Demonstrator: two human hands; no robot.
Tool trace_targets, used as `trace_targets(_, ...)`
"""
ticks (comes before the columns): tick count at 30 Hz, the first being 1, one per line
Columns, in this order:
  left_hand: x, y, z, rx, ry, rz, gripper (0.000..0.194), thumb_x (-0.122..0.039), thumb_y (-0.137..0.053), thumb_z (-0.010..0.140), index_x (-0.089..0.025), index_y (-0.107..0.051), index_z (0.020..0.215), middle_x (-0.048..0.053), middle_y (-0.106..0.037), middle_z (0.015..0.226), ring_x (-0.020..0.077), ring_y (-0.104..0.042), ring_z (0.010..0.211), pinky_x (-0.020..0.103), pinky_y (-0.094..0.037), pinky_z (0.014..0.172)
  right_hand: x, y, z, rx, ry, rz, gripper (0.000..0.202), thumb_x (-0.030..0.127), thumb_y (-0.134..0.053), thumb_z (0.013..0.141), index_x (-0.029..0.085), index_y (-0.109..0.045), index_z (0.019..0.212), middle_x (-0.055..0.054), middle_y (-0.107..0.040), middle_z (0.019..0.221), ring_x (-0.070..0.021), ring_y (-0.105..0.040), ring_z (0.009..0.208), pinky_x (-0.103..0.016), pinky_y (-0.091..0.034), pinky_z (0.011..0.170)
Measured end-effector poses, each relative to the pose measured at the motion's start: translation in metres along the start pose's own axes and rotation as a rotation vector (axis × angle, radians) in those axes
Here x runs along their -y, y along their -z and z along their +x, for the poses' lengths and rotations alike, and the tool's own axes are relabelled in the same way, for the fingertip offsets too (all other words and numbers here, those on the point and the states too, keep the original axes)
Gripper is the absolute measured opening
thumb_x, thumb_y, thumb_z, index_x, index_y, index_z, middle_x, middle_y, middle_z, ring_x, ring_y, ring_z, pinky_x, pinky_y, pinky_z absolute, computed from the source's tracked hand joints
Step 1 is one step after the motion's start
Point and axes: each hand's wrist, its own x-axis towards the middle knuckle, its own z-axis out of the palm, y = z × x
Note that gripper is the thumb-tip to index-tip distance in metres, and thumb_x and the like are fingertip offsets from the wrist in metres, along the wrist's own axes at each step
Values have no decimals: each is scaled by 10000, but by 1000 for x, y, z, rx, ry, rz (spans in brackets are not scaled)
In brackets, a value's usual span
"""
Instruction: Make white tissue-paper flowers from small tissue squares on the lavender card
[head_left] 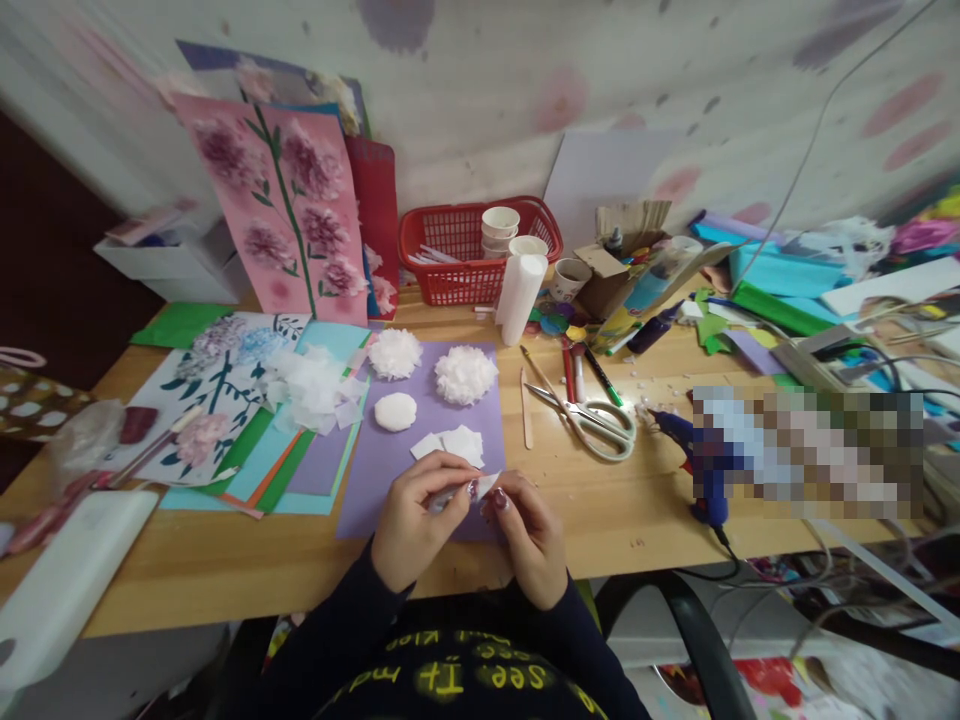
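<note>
Both hands meet over the front of a purple paper sheet point(360, 500), pinching a small piece of white tissue paper point(487, 484). My left hand point(416, 512) has its fingers closed on the paper's left side; my right hand point(531, 535) grips its right end between thumb and finger. Just beyond the fingers lie loose white tissue paper squares point(459, 444). Farther back on the sheet sit two fluffy white paper pompoms, one on the left point(395, 354) and one on the right point(466, 375). A plain white round disc point(395, 411) lies below the left one.
Scissors point(600, 430), a wooden stick point(526, 408) and pens lie right of the sheet. A blue glue gun point(709, 470) with a cord stands farther right. A red basket point(457, 282) and white paper roll point(521, 298) are behind. Coloured papers point(315, 475) and tissue scraps point(311, 385) lie left.
</note>
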Motion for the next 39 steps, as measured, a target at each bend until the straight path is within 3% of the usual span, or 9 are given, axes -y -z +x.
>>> trace_targets(3,2,-1,-1,35,-11,-9,175,-153,-566,805,-168,-736,845,84,-669,886,195,-636,867,293,-532,775,1,0,0,-11,2,-17,181,284,-483,926,191,-617,850,-25,-565,722,-164,-529,684,-284,-418,635)
trace_targets(22,3,0,0,-27,17,-37,134,-131,-577,767,-151,-707,790,76,-659,850,182,-636,844,254,-540,732,-1,0,0,-2,-30,-19,249,268,-434,950,188,-583,767,-7,-525,675,-153,-501,650,-286,-385,636)
trace_targets(25,5,6,2,-103,41,-89,103,-155,-579,776,-151,-682,773,66,-658,850,175,-633,849,251,-534,753,-3,-1,0,-32,-38,-14,280,279,-434,951,187,-553,715,-2,-508,659,-147,-493,628,-283,-377,622)
trace_targets(29,12,13,2,-318,117,-183,63,-197,-603,771,-151,-636,795,56,-679,873,163,-650,835,248,-530,771,-5,0,0,-51,-30,-9,286,281,-426,954,189,-538,708,5,-494,649,-143,-485,616,-279,-368,607)
trace_targets(31,12,11,1,-366,143,-202,80,-208,-619,764,-150,-619,820,58,-689,888,160,-660,821,248,-534,765,-5,0,-1,-25,-15,-16,267,270,-424,955,190,-549,733,1,-504,666,-146,-490,632,-283,-374,622)
trace_targets(39,1,-10,-7,-64,196,-322,140,-221,-648,762,-160,-595,876,72,-691,927,189,-665,909,258,-559,754,4,-3,2,54,117,-123,161,213,-467,922,190,-615,866,-44,-582,786,-180,-553,742,-313,-430,688)
